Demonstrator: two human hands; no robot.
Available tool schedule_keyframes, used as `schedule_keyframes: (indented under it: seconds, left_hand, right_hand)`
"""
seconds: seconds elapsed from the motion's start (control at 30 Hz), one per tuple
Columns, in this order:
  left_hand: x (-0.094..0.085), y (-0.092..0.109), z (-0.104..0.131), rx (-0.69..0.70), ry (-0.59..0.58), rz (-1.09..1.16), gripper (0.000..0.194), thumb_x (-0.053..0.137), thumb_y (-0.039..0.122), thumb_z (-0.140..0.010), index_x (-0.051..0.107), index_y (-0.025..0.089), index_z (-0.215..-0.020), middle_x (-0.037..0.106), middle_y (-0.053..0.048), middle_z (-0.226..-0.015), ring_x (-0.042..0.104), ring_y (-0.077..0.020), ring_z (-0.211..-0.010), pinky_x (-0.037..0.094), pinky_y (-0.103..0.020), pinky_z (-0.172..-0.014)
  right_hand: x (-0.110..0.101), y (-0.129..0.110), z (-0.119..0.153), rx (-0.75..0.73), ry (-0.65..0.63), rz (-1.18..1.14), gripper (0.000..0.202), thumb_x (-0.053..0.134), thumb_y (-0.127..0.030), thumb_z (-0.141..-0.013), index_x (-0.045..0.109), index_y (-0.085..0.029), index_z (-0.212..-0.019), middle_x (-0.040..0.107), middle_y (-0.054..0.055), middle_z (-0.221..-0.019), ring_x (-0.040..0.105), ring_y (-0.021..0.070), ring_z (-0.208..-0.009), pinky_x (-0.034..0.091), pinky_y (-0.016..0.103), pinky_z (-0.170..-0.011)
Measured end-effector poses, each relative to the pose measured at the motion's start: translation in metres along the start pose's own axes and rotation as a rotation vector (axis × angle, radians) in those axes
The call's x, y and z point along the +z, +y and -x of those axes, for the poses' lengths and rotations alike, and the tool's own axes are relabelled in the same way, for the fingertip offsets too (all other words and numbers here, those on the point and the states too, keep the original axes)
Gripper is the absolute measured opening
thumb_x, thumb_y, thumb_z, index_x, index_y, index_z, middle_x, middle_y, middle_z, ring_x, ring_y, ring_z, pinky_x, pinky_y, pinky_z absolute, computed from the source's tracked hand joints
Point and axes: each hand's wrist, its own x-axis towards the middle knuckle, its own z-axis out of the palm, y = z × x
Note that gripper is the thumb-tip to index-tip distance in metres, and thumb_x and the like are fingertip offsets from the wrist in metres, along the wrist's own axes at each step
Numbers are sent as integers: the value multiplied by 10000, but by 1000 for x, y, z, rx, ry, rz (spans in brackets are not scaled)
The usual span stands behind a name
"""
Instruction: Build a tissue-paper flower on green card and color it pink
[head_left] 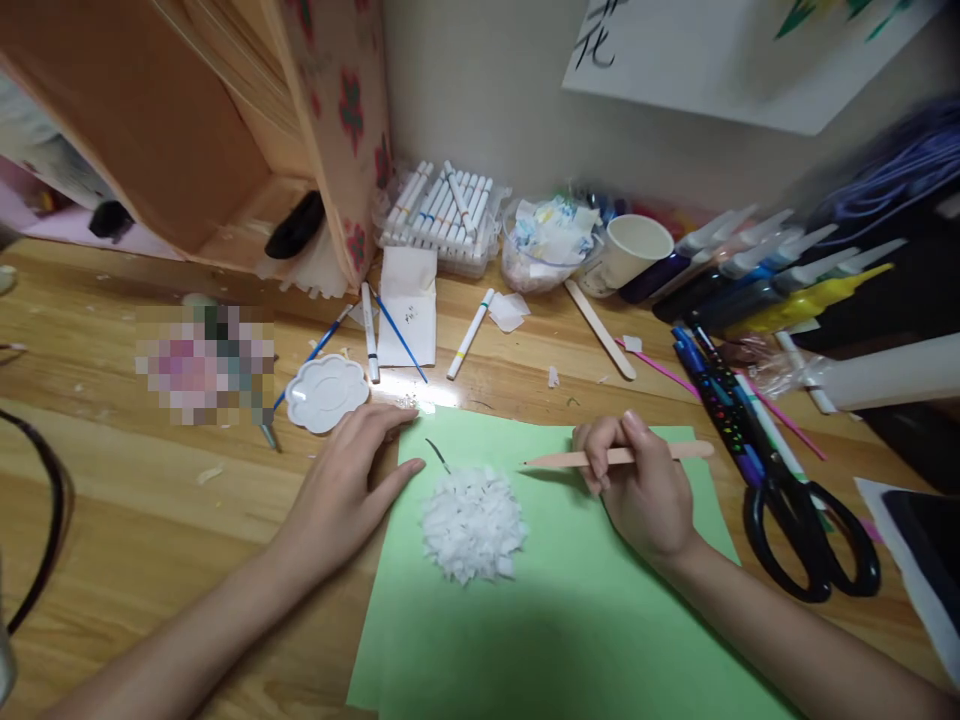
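Note:
My left hand [358,470] rests at the upper left edge of a sheet of green paper [585,620], thumb and fingers apart, holding nothing. In my right hand [646,480] is a flat wooden craft stick [559,460] with a narrow dark tip pointing left, just above the paper. A round cluster of small white paper scraps [474,525] covers part of the green sheet between my hands. Beside its top left lies a short dark curved line [436,453]; I cannot tell whether it is drawn or a loose strip.
Black-handled scissors [814,540] lie right of the paper. A white palette [327,392], paintbrushes [401,335] and a marker [471,333] lie behind. Farther back stand a box of markers [442,215], a tub of crumpled tissue [551,245], a paper cup [637,245] and several paint bottles [757,275].

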Motion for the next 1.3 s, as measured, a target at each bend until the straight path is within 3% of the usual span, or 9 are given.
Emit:
schedule_keyframes:
  seconds: [0.27, 0.43, 0.57, 0.67, 0.77, 0.9, 1.07, 1.17, 1.3]
  left_hand:
    - [-2, 5, 2, -48, 116, 164, 185, 400, 267, -927, 551, 198, -1010, 569, -38, -994, 531, -162, -882, 428, -301, -794]
    - [-3, 7, 5, 31, 136, 166, 196, 377, 249, -928, 558, 191, -974, 576, -46, -997, 535, -171, -914, 418, -301, -794]
    - [-5, 6, 7, 29, 192, 134, 197, 381, 216, -909, 571, 187, -954, 589, -39, -928, 544, -168, -846, 424, -295, -749]
    - [-5, 5, 7, 8, 246, 108, 205, 379, 202, -896, 579, 183, -936, 601, -35, -884, 555, -164, -799, 435, -293, -728]
    - [-8, 2, 4, -18, 320, 39, 204, 379, 187, -880, 581, 190, -913, 617, -38, -898, 566, -169, -810, 451, -303, -749]
    - [-33, -17, 0, -112, 486, -75, 171, 418, 202, -847, 563, 190, -936, 591, -83, -982, 527, -245, -987, 408, -409, -894]
    - [-88, -68, 6, -380, 720, -178, 242, 429, 194, -811, 481, 116, -1035, 490, -217, -1135, 379, -383, -1194, 252, -573, -980]
    - [-108, -93, 16, -430, 670, -172, 452, 639, 281, -690, 447, 98, -1056, 486, -232, -1171, 373, -421, -1207, 294, -549, -959]
    - [-111, -107, 23, -381, 552, -165, 651, 738, 393, -568, 447, 103, -1073, 521, -172, -1154, 420, -389, -1187, 330, -475, -939]
  right_hand:
    - [3, 3, -24, -103, 157, -76, 483, 437, -520, -854, 481, -184, -510, 425, -24, -469, 365, 80, -398, 290, 216, -399]
    - [5, 0, -30, -190, 73, -19, 387, 426, -505, -872, 499, -186, -666, 455, -38, -502, 405, 82, -419, 302, 192, -397]
    - [-14, -13, -22, -503, -6, 489, 215, 435, -371, -912, 523, -198, -820, 576, 8, -697, 543, 133, -621, 444, 251, -573]
    - [-37, -23, -23, -768, -258, 1065, 174, 451, -228, -899, 602, -193, -978, 657, 88, -926, 610, 204, -866, 486, 345, -755]
    - [-55, -29, -30, -857, -413, 1436, 381, 392, -59, -860, 586, -215, -1149, 654, 109, -1095, 619, 225, -963, 502, 366, -783]
    - [-59, -35, -35, -929, -392, 1610, 426, 380, -44, -851, 573, -208, -1193, 610, 124, -1212, 616, 264, -1024, 512, 426, -808]
    - [-22, -42, -33, -996, -363, 1481, 332, 371, -81, -871, 588, -179, -1102, 628, 124, -1159, 626, 237, -997, 526, 385, -782]
    - [29, -48, -35, -1019, -422, 1380, 296, 364, -73, -874, 585, -169, -1045, 653, 110, -1055, 633, 210, -933, 519, 341, -756]
    - [112, -53, -50, -1031, -516, 1417, 240, 390, -80, -881, 573, -162, -1012, 652, 93, -962, 616, 199, -872, 487, 302, -709]
